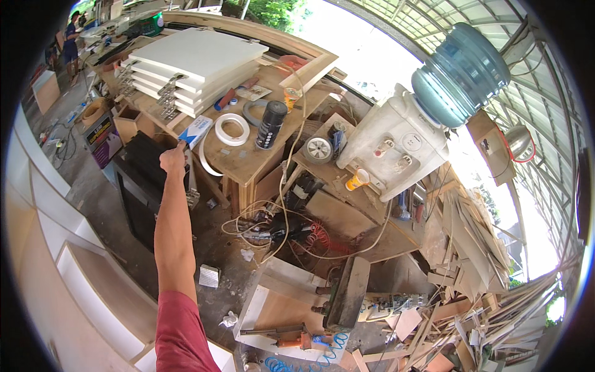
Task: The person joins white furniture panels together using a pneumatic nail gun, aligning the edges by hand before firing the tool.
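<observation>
On my feed the left hand (173, 160) is nearly closed, fingers seemingly pinching the near end of the box (196, 131) at the table (243, 166) edge by the white roll (233, 142), so I judge it gripped but not yet clear.

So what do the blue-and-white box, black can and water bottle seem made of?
Blue-and-white box: probably thin printed cardboard, given flat faces and straight edges. Black can: likely painted metal, by its smooth cylinder. Water bottle: apparently plastic, glossy, translucent and ribbed.
</observation>
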Action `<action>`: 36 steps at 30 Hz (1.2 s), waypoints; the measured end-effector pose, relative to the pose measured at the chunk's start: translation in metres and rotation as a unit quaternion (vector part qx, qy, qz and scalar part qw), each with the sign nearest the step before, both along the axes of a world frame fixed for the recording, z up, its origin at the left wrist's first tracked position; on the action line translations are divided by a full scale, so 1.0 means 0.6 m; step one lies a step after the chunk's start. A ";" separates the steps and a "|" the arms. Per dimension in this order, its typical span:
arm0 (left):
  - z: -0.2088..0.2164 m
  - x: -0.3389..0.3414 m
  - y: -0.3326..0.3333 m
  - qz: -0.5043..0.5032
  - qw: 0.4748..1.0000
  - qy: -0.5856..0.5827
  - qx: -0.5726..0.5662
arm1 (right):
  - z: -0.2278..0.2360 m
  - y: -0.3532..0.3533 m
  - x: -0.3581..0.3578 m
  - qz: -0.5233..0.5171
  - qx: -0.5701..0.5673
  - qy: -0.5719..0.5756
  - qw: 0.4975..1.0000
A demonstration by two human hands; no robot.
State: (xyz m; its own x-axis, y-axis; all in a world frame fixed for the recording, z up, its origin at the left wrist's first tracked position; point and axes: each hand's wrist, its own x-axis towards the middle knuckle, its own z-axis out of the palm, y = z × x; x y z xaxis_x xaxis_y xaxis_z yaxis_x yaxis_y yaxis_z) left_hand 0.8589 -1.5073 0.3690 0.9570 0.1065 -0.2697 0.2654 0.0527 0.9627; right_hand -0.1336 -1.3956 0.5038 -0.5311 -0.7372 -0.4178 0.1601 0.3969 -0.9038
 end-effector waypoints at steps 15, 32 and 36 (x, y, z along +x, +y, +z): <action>0.010 0.037 0.008 0.040 0.993 0.058 0.091 | 0.022 0.004 0.040 -0.019 0.010 -0.013 1.000; -0.062 -0.120 0.306 -0.154 0.901 0.056 -0.403 | 0.023 -0.026 0.086 0.082 -0.017 -0.052 0.995; 0.004 -0.252 0.359 -0.219 0.874 0.034 -0.432 | 0.033 -0.040 0.097 0.115 -0.008 -0.213 0.970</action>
